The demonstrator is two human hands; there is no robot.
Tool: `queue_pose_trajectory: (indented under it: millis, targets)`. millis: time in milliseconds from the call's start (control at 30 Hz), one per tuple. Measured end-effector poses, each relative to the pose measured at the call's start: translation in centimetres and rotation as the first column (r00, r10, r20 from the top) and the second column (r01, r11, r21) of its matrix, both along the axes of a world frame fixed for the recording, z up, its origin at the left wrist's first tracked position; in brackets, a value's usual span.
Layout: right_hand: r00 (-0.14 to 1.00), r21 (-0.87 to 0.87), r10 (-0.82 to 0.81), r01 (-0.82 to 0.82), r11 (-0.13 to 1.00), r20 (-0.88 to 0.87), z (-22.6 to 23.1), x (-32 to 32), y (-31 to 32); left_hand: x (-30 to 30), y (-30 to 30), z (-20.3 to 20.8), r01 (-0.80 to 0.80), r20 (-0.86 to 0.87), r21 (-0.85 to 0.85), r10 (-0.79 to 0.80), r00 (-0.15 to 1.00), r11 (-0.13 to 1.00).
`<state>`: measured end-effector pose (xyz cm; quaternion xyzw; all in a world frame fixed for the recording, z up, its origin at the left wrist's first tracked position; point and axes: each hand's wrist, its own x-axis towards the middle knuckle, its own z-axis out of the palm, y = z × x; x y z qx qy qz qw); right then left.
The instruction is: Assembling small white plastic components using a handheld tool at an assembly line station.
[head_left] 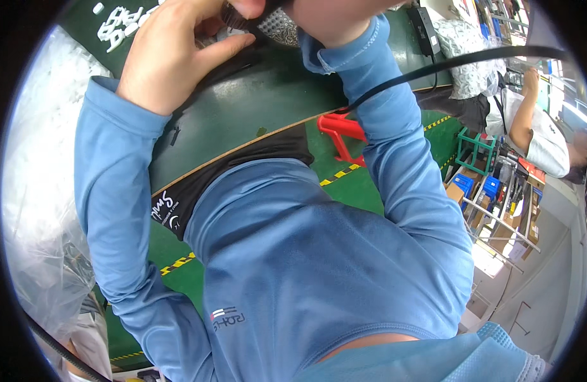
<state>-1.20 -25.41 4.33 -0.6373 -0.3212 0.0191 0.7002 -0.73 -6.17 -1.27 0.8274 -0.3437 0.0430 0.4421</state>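
Observation:
At the top edge, over a dark green worktable [223,121], my two hands are close together. My left hand [169,60] has its fingers curled and its thumb stretched toward the right. By its fingertips is a small dark ribbed piece [237,17], partly hidden, whose kind I cannot make out. My right hand [328,22] comes in from the right, with its fingers mostly cut off by the frame. Between the hands, beyond the dark piece, small shiny metal parts [279,30] lie in a heap. A small black scrap [175,135] rests near the table's front edge.
White plastic pieces [118,27] lie at the far left, beside a large clear plastic bag [48,159]. A black adapter [424,30] and a bag of parts [462,54] are at the right. A black cable [459,62] crosses my right sleeve. Below stands a red stool [342,135]; another person [540,137] sits beyond.

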Motion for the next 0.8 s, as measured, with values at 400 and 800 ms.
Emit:
queue_pose_trajectory:
  millis: [400,800]
  targets:
    - [0.781,0.364,0.507,-0.381,0.850,-0.364,2.5,3.5,0.1,-0.2,0.0,0.4,0.006,-0.049,0.005,-0.006,0.999,1.000]
    - [0.981,0.463,0.182,-0.191,0.866,0.063,1.7,2.5,-0.7,-0.1,-0.4,1.4,0.112,-0.111,-0.074,-0.119,0.987,0.991]
